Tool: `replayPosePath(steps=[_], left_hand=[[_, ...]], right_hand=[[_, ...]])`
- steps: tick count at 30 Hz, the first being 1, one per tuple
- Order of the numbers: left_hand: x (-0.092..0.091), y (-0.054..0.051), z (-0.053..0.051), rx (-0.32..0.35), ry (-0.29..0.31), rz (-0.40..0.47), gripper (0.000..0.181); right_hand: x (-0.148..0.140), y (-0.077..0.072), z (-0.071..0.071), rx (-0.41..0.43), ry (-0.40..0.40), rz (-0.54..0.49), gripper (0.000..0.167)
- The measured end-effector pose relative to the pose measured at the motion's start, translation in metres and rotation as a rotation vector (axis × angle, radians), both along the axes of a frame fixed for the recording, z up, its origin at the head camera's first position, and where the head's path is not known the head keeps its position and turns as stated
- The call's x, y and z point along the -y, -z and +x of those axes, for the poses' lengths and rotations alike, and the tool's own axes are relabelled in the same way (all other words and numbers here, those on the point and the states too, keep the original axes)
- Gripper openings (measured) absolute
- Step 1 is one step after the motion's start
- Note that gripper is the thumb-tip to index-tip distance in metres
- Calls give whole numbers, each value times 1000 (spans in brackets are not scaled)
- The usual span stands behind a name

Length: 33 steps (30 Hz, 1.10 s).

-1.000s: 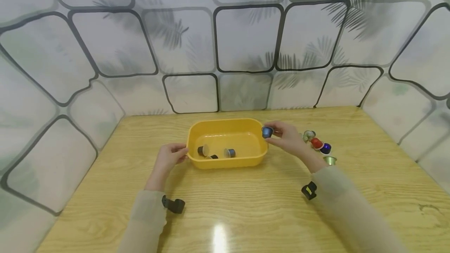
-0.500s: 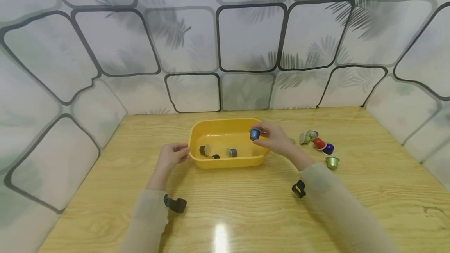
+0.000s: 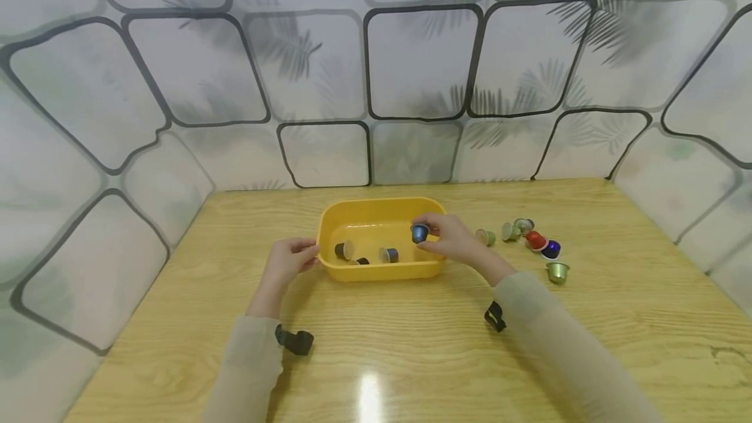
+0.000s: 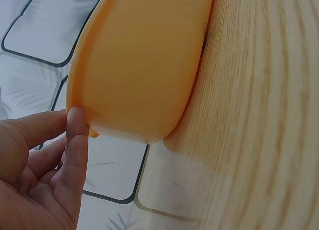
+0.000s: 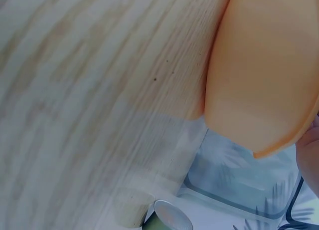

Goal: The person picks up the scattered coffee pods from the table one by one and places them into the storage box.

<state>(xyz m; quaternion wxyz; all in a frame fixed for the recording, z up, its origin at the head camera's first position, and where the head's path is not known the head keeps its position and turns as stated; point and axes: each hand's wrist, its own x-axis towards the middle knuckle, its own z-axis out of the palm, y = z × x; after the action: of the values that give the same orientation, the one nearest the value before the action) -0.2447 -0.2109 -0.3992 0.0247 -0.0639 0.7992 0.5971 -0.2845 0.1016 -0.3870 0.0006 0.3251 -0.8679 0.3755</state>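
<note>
A yellow basin [image 3: 382, 273] stands on the table, with several coffee capsules lying inside near its front left. My left hand [image 3: 288, 260] pinches the basin's left rim between thumb and fingers; the left wrist view shows this grip on the rim [image 4: 75, 85]. Over the basin's right part, my right hand [image 3: 449, 238] holds a blue coffee capsule [image 3: 420, 233] by thumb and fingers, its base pointing down. In the basin are a dark capsule [image 3: 343, 250] and a blue-grey capsule [image 3: 389, 255], both on their sides; another dark one is partly hidden by the front wall.
Right of the basin lie loose capsules on the wooden table [image 3: 364, 331]: a pale green one [image 3: 485, 237], a red one [image 3: 535, 240], a deep blue one [image 3: 551, 250] and a green one [image 3: 557, 272], among others. A patterned wall [image 3: 420, 64] rises behind the table.
My right hand has moved left with the blue capsule, from the basin's right rim to over its inside. A pale green capsule has come into sight behind it. The left hand keeps its hold.
</note>
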Motion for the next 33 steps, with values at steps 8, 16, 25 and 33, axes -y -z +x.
replayPosePath(steps=[8,16,25,33], left_hand=[[0,-1,1,-1,-3,-7,31],[-1,-2,2,-4,-6,-6,30],[1,0,0,-14,-2,-5,29],[0,1,0,-14,-4,-5,29]], right_hand=[[4,5,-4,43,-16,62,38],[11,3,-9,-15,-23,210,38],[17,2,-15,-8,-56,315,37],[21,1,-16,-14,-84,378,34]])
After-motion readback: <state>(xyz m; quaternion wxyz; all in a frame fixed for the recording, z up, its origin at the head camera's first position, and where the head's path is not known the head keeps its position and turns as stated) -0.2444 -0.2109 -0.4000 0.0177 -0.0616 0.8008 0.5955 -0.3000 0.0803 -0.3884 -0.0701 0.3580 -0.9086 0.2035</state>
